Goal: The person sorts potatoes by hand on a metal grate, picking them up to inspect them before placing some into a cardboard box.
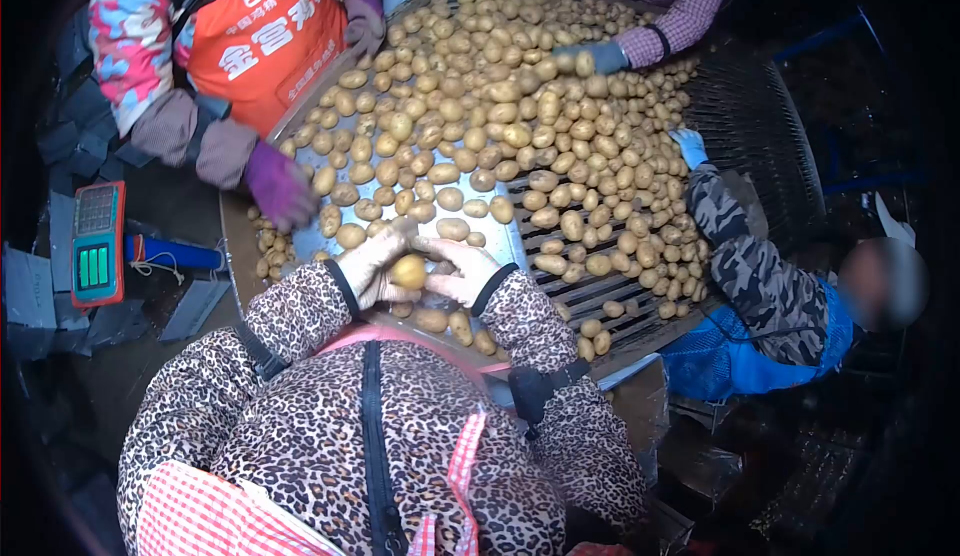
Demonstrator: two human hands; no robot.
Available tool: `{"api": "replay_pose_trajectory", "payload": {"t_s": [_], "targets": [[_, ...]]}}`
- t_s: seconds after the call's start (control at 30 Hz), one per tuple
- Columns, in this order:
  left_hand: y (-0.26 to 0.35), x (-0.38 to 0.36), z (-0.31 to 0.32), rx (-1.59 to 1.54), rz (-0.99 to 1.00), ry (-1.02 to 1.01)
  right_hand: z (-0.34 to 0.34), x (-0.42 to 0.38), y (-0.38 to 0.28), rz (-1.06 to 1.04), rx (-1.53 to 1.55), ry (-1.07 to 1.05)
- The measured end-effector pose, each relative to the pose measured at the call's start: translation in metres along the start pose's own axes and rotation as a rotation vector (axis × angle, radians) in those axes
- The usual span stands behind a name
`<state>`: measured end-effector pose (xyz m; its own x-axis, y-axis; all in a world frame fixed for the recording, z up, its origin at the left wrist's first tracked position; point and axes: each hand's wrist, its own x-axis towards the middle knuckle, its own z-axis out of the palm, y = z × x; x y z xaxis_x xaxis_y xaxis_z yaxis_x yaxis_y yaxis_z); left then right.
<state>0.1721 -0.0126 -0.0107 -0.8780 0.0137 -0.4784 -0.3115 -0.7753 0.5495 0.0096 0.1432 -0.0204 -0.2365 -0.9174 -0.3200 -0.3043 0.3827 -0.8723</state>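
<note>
My left hand [372, 264], in a pale glove, is closed on a yellow potato [408, 272] at the near edge of the sorting table. Close beside it, my right hand [466, 268], also pale-gloved, has its fingers curled round a darker potato [438, 276], mostly hidden by the fingers. The two hands nearly meet over the table. Loose potatoes [450, 228] lie just beyond them on a light metal plate [511, 246]. A few more potatoes [430, 319] sit below my wrists, against the near rim.
A big heap of potatoes [560, 106] covers the table's far side and its slatted grate [640, 326]. Co-workers' gloved hands reach in: purple [280, 186] at left, grey-blue [600, 57] at back, light blue [690, 146] at right. A digital scale [97, 241] stands left.
</note>
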Motion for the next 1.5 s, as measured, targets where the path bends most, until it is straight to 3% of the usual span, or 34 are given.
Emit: {"api": "replay_pose_trajectory", "payload": {"t_s": [0.03,0.07,0.17,0.2,0.23,0.33,0.47,0.6,0.63,0.67,0.7,0.77,0.8,0.83,0.9,0.93,1.07,1.17,1.2,1.27,1.33,1.43,1.5], "targets": [[-0.010,0.009,-0.018,-0.054,-0.040,-0.057,-0.009,-0.003,-0.016,0.018,-0.041,-0.044],[-0.023,0.015,-0.035,-0.112,-0.079,-0.110,-0.028,0.000,-0.022,0.176,-0.052,0.152],[-0.008,-0.012,-0.022,-0.294,-0.198,-0.041,-0.098,0.048,0.069,0.104,-0.291,0.606],[0.001,-0.021,-0.016,-0.282,-0.187,-0.011,-0.126,0.053,0.053,0.322,-0.371,0.619],[-0.003,-0.024,-0.026,-0.286,-0.169,0.037,-0.149,0.063,0.057,0.314,-0.393,0.600],[-0.011,-0.032,-0.048,-0.343,-0.155,0.159,-0.183,0.113,0.063,0.533,-0.864,0.468],[-0.004,-0.031,-0.037,-0.342,-0.142,0.229,-0.191,0.147,0.075,0.651,-0.668,0.618],[-0.010,-0.025,-0.037,-0.321,-0.148,0.314,-0.181,0.124,0.061,0.607,-0.843,0.416],[-0.011,-0.023,-0.042,-0.348,-0.147,0.297,-0.168,0.113,0.055,0.579,-0.907,0.346],[-0.013,-0.023,-0.047,-0.376,-0.157,0.280,-0.152,0.112,0.095,0.437,-1.021,0.335],[-0.009,-0.025,-0.041,-0.344,-0.141,0.328,-0.132,0.085,0.045,0.468,-1.008,0.307],[-0.015,-0.022,-0.043,-0.293,-0.143,0.321,-0.092,0.077,0.055,0.453,-0.963,0.225],[-0.016,-0.022,-0.043,-0.268,-0.137,0.308,-0.068,0.064,0.062,0.305,-1.126,0.282],[-0.017,-0.022,-0.044,-0.242,-0.130,0.295,-0.052,0.050,0.030,0.404,-1.070,0.171],[-0.019,-0.026,-0.037,-0.218,-0.137,0.266,-0.013,0.024,0.014,0.236,-1.042,0.144],[-0.026,-0.032,-0.037,-0.208,-0.135,0.286,0.008,0.022,0.015,0.288,-1.102,-0.151],[-0.026,-0.046,-0.042,-0.184,-0.103,0.389,0.022,-0.011,0.015,-0.156,-0.863,0.027],[-0.031,-0.051,-0.050,-0.239,-0.056,0.381,-0.071,0.036,0.022,-0.012,-0.311,0.396],[-0.030,-0.053,-0.048,-0.243,-0.056,0.398,-0.105,0.055,0.018,0.041,-0.392,0.562],[-0.033,-0.053,-0.048,-0.218,-0.036,0.384,-0.170,0.097,0.032,0.287,-0.440,0.693],[-0.029,-0.055,-0.037,-0.180,-0.028,0.451,-0.209,0.141,0.077,0.263,-0.525,0.717],[-0.025,-0.057,-0.032,-0.236,0.032,0.480,-0.202,0.175,0.077,0.453,-0.682,0.589],[-0.026,-0.059,-0.038,-0.271,0.063,0.432,-0.197,0.166,0.081,0.413,-0.839,0.515]]}}
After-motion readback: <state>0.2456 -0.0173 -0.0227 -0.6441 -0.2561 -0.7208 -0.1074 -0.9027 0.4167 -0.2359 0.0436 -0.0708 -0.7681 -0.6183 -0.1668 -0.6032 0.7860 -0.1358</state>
